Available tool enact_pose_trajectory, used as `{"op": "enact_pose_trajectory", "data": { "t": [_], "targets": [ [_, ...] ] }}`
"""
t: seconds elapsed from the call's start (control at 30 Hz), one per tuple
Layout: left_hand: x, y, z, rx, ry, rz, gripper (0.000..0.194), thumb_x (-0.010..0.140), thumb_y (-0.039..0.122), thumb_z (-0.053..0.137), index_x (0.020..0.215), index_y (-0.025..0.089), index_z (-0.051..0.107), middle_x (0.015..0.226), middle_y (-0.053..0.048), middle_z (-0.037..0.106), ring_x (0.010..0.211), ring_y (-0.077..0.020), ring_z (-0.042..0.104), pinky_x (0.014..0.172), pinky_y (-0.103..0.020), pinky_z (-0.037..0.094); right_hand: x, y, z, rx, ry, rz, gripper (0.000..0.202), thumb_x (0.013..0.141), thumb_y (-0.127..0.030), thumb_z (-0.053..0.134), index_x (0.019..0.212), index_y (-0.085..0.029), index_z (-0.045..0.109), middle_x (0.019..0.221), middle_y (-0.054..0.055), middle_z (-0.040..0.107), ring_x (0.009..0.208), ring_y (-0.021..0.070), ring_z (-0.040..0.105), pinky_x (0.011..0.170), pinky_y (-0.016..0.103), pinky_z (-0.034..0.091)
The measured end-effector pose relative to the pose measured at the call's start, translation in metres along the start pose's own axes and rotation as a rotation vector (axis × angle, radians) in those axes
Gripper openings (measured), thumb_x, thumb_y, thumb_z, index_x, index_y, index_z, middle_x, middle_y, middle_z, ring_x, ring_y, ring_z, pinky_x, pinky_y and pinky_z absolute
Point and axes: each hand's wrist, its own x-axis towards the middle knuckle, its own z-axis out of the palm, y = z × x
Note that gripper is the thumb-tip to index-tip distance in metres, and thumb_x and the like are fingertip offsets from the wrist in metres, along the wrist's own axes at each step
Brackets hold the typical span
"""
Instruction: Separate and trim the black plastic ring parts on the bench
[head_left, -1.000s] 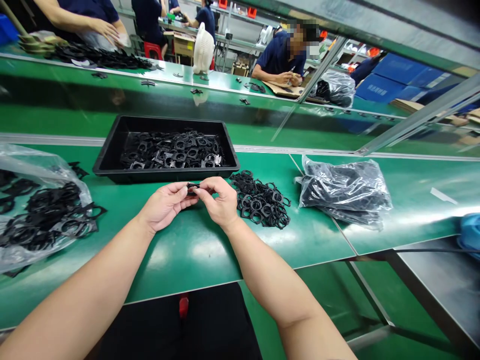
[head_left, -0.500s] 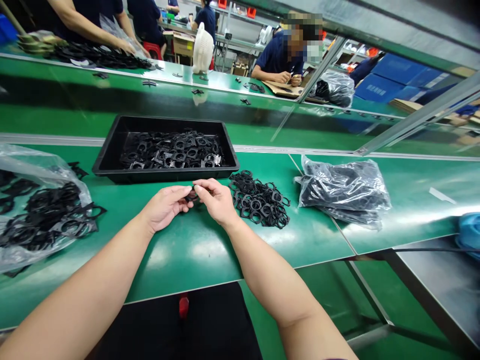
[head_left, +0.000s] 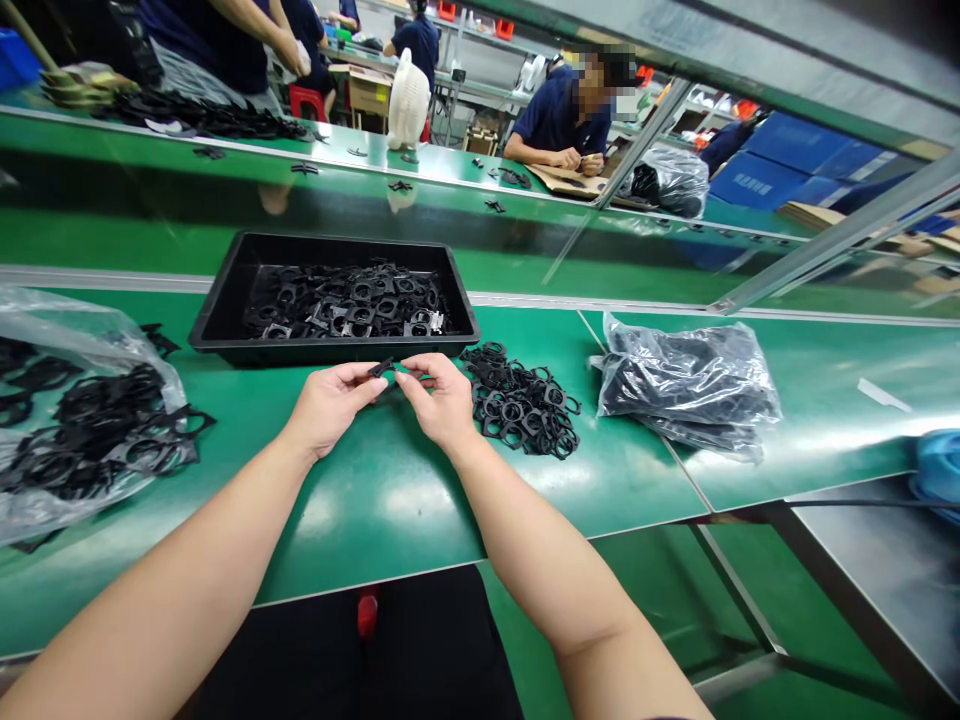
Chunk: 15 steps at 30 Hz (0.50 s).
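While a co-worker in a dark blue shirt (head_left: 566, 120) bends over handwork across the bench, a person's two bare hands meet above a glossy green tabletop (head_left: 375, 520), seen from the head camera. The left hand (head_left: 324, 408) pinches a small, thin black part (head_left: 382, 367) between thumb and forefinger, with only a narrow space between the two tips. The right hand (head_left: 441, 402) brings its thumb and forefinger close together at the right end of the same part; whether they grip it or merely touch it, one cannot tell. The part is held just in front of a rectangular black tray (head_left: 322, 352) with sloping walls, in which many flat black pieces with round openings (head_left: 360, 300) lie heaped. Just beside the right hand, on its outer side, a loose pile of black ring-shaped pieces (head_left: 525, 405) spreads over the green surface. Farther right lies a clear plastic bag packed with dark contents (head_left: 686, 372), near a narrow white strip (head_left: 883, 393). At far left, an open, see-through plastic bag (head_left: 71, 318) spills more black ring-like pieces (head_left: 112, 415) onto the tabletop.
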Motion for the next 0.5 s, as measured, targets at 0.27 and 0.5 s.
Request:
{"op": "enact_pose_trajectory", "data": {
  "t": [0.27,0.5],
  "targets": [
    [-0.0021,-0.0004,0.0004,0.031,-0.041,0.024,0.031,0.061,0.033,0.079,0.089,0.02,0.074,0.083,-0.003,0.072,0.071,-0.0147,0.061,0.078,-0.031,0.049,0.0,-0.0046,-0.0031,-0.116,-0.015,-0.24,0.007,0.082,-0.026,0.061,0.078,-0.02,0.064,0.08,0.003,0.065,0.077,0.0137,0.06,0.071,0.027,0.05],
    [-0.0012,-0.0053,-0.0019,0.142,-0.046,0.179,0.026,0.066,0.033,0.075,0.088,0.02,0.074,0.084,-0.003,0.07,0.079,-0.0167,0.062,0.079,-0.031,0.049,-0.0005,-0.007,-0.0042,-0.11,-0.03,-0.203,0.01,0.081,-0.026,0.059,0.073,-0.019,0.06,0.078,0.003,0.063,0.074,0.0129,0.059,0.069,0.026,0.049]
  ]
}}
